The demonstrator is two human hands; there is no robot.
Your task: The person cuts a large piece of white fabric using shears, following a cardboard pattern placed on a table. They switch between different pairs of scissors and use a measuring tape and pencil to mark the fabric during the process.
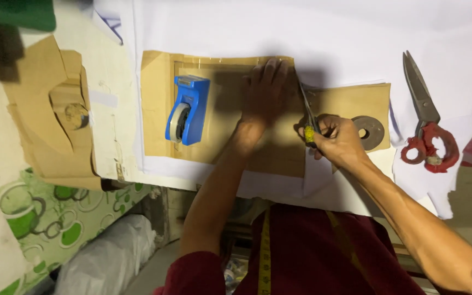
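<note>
The right hand [338, 139] is gripping a small pair of scissors with yellow handles [308, 121], fingers curled tight through the loops, the blades pointing away from the person along the right edge of a brown cardboard sheet [230, 147]. Just to its left, the left hand [264, 90] is pressing flat on that sheet, fingers together and stretched out, holding nothing, only bearing down. Further left of the left hand, a blue tape dispenser [187, 109] is standing on the same cardboard. Just beyond the right hand, a second brown cardboard piece [350, 101] is lying with a dark flat ring [368, 132] resting on it, close to the knuckles. Well to the right of that, large scissors with red-wrapped handles [426, 123] are lying on the white paper [329, 33] covering the table. Far off past the left hand, a stack of cut cardboard shapes [50, 109] is sitting at the table's end.
</note>
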